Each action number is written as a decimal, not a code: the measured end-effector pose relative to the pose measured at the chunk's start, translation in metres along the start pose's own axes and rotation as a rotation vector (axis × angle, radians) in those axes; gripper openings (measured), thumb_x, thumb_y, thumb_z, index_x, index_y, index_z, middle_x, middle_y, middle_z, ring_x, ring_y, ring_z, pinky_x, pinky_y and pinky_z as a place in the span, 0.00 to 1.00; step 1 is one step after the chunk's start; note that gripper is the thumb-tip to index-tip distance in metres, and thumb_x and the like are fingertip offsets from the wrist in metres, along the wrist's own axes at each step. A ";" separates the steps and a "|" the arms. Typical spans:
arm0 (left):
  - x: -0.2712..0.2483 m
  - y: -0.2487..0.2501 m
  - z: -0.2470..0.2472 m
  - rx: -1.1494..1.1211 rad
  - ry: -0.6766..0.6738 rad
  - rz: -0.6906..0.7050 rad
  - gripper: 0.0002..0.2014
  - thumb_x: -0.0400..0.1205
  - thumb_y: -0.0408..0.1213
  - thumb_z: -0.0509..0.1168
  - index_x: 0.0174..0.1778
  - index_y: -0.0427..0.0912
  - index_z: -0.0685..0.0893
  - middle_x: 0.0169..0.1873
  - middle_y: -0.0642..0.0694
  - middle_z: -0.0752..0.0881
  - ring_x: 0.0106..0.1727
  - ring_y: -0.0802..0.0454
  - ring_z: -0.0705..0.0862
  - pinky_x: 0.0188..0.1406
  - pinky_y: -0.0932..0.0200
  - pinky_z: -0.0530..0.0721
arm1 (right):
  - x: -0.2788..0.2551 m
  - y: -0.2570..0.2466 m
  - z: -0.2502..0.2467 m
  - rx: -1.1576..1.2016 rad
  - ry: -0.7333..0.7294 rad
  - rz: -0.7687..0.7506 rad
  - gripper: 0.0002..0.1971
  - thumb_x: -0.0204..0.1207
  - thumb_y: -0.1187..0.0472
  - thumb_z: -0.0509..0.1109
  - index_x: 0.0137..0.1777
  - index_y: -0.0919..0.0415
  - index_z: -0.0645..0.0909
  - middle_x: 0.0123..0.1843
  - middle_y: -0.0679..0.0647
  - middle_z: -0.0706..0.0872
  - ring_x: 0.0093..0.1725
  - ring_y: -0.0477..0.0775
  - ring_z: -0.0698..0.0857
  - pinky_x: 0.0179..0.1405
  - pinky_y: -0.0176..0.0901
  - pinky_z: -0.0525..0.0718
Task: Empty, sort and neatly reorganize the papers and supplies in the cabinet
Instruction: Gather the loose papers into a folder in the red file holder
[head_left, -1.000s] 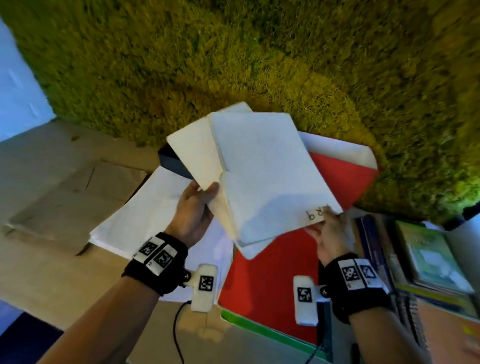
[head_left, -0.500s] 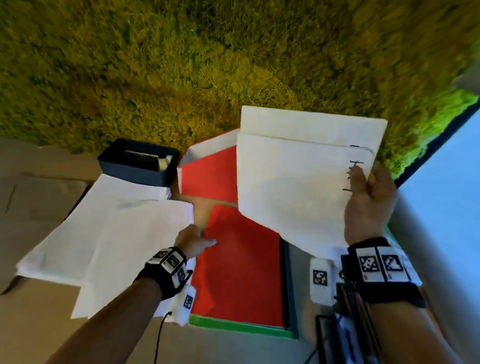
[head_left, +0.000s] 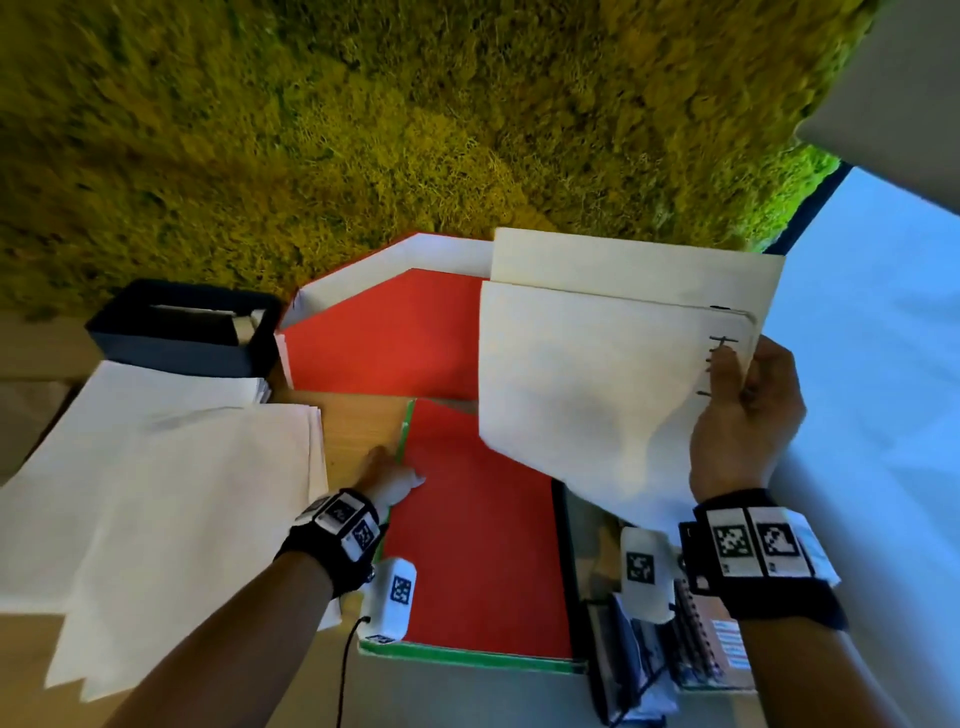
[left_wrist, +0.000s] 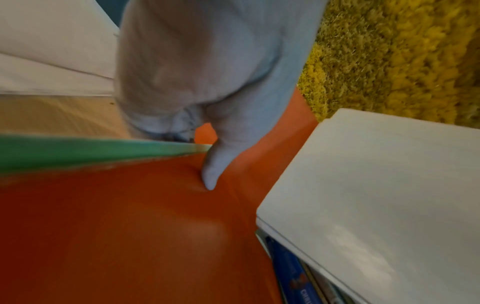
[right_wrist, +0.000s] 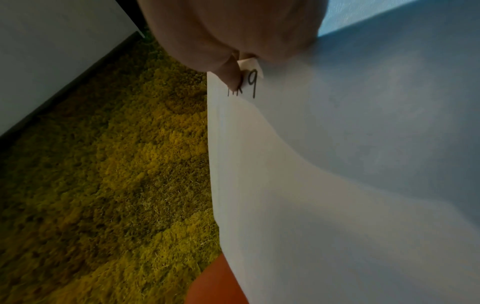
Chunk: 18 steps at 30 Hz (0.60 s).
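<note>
— Where do the edges run, and what room is there to move?

— The red folder (head_left: 483, 545) lies flat on the wooden surface (head_left: 353, 426), a green folder edge (head_left: 467, 656) showing along its near and left sides. To its left sits a spread stack of white papers (head_left: 171, 499), with a strip of bare wood between the stack's right edge and the folder. Behind that stack stands a dark blue box (head_left: 182, 343); a second red folder (head_left: 384, 338) leans up toward the moss wall (head_left: 415, 130). On the right, a dark-rimmed tray (head_left: 563, 545) butts against the red folder's edge, and beside it stand notebooks (head_left: 722, 644).

— And the left hand?

— The left hand (head_left: 392, 475) reaches forward and low, at the folder's left edge. From the wrist view the thumb presses down on the red cover while the other fingers (left_wrist: 166, 123) curl at the edge — pinching it, it seems, though blur hides how far under they go.

— The right?

— The right hand (head_left: 743, 415) is raised, palm toward the camera, pinching the corner of a sheaf of white sheets (head_left: 597, 384) with thumb against fingers, beside some handwritten marks. The sheets hang in the air over the far right part of the red folder, sagging at their lower edge.
</note>
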<state>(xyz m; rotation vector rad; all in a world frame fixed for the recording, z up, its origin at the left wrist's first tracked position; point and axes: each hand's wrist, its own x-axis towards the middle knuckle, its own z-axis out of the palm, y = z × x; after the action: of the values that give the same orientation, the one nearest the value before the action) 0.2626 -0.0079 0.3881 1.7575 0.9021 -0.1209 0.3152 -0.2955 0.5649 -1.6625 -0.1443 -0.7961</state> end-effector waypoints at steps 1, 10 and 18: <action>0.000 0.004 -0.001 -0.022 0.019 0.036 0.20 0.74 0.33 0.78 0.57 0.29 0.81 0.52 0.35 0.85 0.51 0.39 0.85 0.44 0.50 0.83 | 0.002 -0.002 0.000 0.013 0.016 -0.008 0.08 0.80 0.63 0.66 0.51 0.48 0.79 0.45 0.51 0.85 0.44 0.40 0.83 0.46 0.39 0.82; -0.059 0.075 -0.077 -0.138 0.396 0.602 0.10 0.71 0.33 0.78 0.44 0.46 0.86 0.32 0.50 0.83 0.35 0.51 0.80 0.37 0.55 0.77 | 0.022 -0.017 0.005 0.072 0.072 -0.176 0.07 0.79 0.60 0.65 0.52 0.46 0.77 0.44 0.44 0.83 0.45 0.43 0.83 0.49 0.40 0.81; -0.096 0.063 -0.112 -0.288 0.485 0.733 0.09 0.72 0.27 0.77 0.45 0.38 0.86 0.37 0.47 0.89 0.36 0.58 0.86 0.38 0.66 0.82 | 0.083 -0.009 -0.001 -0.012 -0.207 -0.184 0.14 0.82 0.41 0.63 0.58 0.47 0.81 0.46 0.46 0.83 0.49 0.61 0.83 0.56 0.66 0.84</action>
<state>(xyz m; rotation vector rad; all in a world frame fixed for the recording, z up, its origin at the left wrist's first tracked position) 0.1955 0.0320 0.5279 1.7588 0.5121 0.8983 0.3724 -0.3210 0.6197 -1.7580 -0.4429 -0.7610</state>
